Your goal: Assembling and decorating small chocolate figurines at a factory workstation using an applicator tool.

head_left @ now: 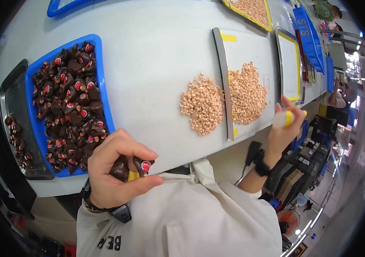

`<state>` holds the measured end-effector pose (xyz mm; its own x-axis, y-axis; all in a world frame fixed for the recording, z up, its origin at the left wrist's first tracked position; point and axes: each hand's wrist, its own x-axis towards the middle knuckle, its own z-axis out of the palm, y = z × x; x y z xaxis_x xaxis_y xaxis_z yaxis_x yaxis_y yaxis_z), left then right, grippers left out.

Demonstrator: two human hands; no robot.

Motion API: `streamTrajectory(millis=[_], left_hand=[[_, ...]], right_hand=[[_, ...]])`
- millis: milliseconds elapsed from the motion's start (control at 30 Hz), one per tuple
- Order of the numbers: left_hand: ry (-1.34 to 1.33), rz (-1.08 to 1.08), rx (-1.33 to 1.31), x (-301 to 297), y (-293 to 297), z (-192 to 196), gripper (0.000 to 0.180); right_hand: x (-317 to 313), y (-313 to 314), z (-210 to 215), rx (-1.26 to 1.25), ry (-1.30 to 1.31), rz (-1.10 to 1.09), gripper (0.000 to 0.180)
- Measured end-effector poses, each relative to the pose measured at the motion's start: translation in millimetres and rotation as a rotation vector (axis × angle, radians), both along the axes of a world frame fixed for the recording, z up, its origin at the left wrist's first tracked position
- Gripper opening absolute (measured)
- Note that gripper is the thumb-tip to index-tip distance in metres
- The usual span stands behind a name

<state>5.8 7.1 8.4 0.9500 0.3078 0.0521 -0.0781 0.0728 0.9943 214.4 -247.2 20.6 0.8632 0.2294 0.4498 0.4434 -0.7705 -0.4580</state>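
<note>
My left hand (116, 169) is closed, holding a small dark brown figure (143, 165) with a red-and-white disc between thumb and forefinger. Another dark brown piece (120, 169) sits deeper in the same palm, and a bit of yellow shows by the fingers. Off to the right, my right hand (287, 124) is closed around a small whitish thing (280, 120), blurred, with yellow beside it; its kind is unclear. Beyond my left hand, a blue tray (101, 81) is filled with similar brown figures (69, 105). A pile of tiny peach-coloured pieces (202, 105) lies on the white table (156, 85).
More peach pieces (247, 96) lie on a white board (251, 47) with a raised grey left edge (222, 64). A dark metal tray (9, 92) stands at far left. Yellow-rimmed trays (268, 19) and a blue bin (309, 38) are at far right.
</note>
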Motion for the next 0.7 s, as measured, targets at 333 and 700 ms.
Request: streamTrajectory(millis=[333,700], left_hand=[[0.031,-0.032,-0.261,2,-10,1,0.056],[0.159,-0.440,-0.309,2,-3,8,0.093]], right_hand=[[31,-52,-31,-0.233,0.011,0.063,0.020],[-82,102,8,0.302,0.360,0.959,0.023]])
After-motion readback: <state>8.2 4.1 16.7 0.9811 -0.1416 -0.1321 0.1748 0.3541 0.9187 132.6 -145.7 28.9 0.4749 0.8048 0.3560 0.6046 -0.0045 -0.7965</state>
